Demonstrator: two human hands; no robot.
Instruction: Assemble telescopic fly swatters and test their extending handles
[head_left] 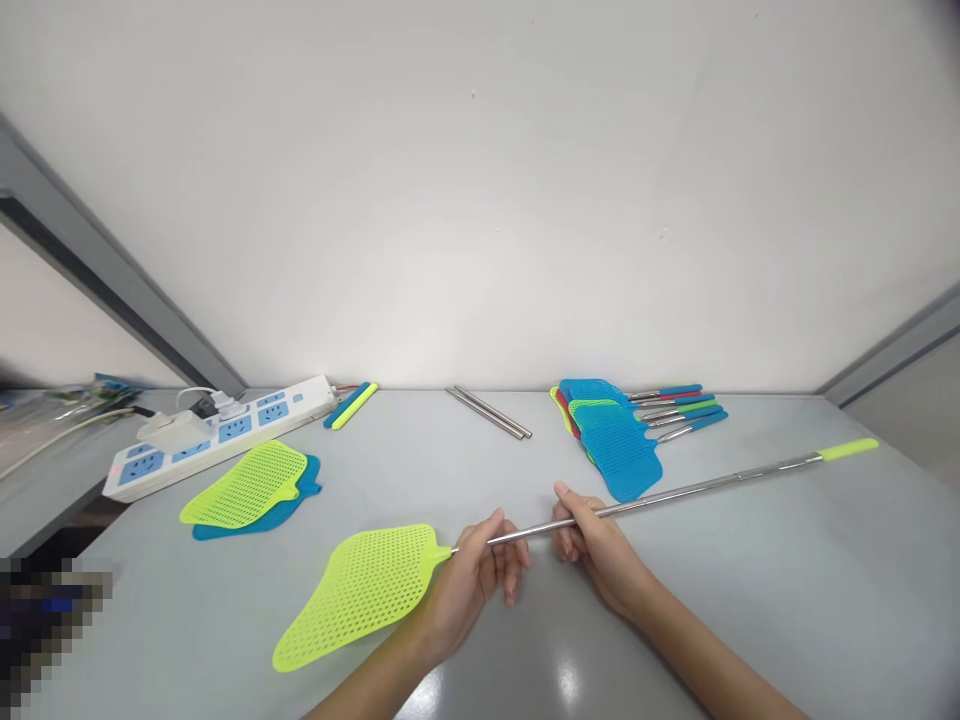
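A yellow-green fly swatter [367, 590] with a long extended metal rod lies across both my hands. My left hand [472, 580] is closed round the thin rod close to the perforated head. Farther along the rod, my right hand [589, 540] grips it with the thumb on top. The rod runs on to the upper right and ends in a yellow-green handle [847, 450]. Behind my right hand lies a pile of fly swatters [619, 455] with blue, green and red parts.
Two loose swatter heads [247, 487], yellow-green over blue, lie at left beside a white power strip [225, 440] with plugs in it. Two loose handles [352, 406] and metal rods [489, 412] rest near the wall [480, 200]. A grey table [750, 580] bears everything.
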